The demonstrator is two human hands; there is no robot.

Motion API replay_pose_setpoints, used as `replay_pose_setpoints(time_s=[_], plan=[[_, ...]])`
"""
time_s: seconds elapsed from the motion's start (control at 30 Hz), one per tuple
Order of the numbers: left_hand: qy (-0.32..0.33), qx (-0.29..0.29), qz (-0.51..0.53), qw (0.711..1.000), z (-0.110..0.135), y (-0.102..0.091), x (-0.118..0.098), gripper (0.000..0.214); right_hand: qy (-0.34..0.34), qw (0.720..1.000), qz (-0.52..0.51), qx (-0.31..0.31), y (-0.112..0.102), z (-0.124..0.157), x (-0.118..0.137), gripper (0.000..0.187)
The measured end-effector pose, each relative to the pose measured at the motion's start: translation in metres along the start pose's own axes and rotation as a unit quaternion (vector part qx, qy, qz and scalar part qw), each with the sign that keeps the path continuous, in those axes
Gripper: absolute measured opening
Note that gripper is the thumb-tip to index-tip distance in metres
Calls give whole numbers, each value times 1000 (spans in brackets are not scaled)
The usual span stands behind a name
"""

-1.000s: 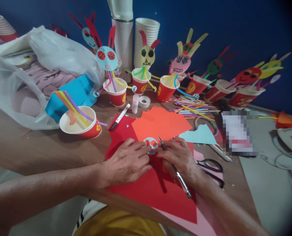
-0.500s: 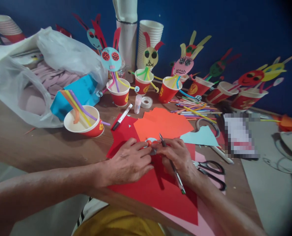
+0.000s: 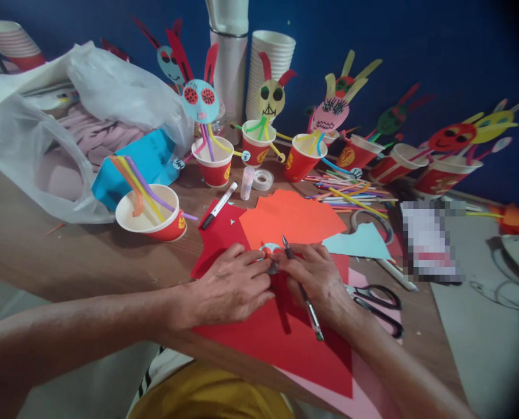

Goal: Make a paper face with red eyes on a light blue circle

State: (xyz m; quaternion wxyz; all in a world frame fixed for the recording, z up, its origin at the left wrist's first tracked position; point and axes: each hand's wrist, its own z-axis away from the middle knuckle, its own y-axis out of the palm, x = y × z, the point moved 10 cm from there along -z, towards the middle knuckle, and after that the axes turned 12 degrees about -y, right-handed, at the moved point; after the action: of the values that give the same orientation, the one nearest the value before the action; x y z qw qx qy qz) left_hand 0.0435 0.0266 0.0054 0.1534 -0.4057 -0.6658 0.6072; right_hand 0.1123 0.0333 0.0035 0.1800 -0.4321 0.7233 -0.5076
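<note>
My left hand [image 3: 235, 285] is curled over a small light blue paper piece [image 3: 268, 247] with a red-orange bit on it, fingertips pressed down on its left side. Most of that piece is hidden beneath my fingers. From the right, my right hand [image 3: 318, 282] meets it with thumb and fingertips. A pen [image 3: 310, 317] is held across that same hand, tip pointing up and away. Under both hands lies a red paper sheet [image 3: 276, 349]. An orange sheet [image 3: 292, 218] is just beyond, and black-handled scissors [image 3: 384, 311] rest beside my right wrist.
Red paper cups with paper-faced straw figures, such as one with a light blue face [image 3: 201, 102], line the back. A cup with straws [image 3: 148, 215] stands left, near a plastic bag [image 3: 36, 169]. A marker [image 3: 218, 205], glue stick [image 3: 247, 183], tape roll [image 3: 263, 180] and straws [image 3: 350, 195] lie beyond.
The view has shifted slightly. The back end of the pen has swung a little to the left in my right hand; both hands stay at the light blue paper piece.
</note>
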Motion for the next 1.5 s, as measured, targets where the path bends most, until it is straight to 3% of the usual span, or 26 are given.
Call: replay_pose_setpoints(time_s=[0.7,1.17,1.5], plan=[[16,-30,23,999,0,-10,1,23,-8,999,19,33,5,-1,4,22],[-19,24,23,999,4,-15,5,27,-12,999,25,29,5,-1,6,23],[-35,-12,27,999,3,-17,7,22,-12,999,36,24,4,-2,5,24]])
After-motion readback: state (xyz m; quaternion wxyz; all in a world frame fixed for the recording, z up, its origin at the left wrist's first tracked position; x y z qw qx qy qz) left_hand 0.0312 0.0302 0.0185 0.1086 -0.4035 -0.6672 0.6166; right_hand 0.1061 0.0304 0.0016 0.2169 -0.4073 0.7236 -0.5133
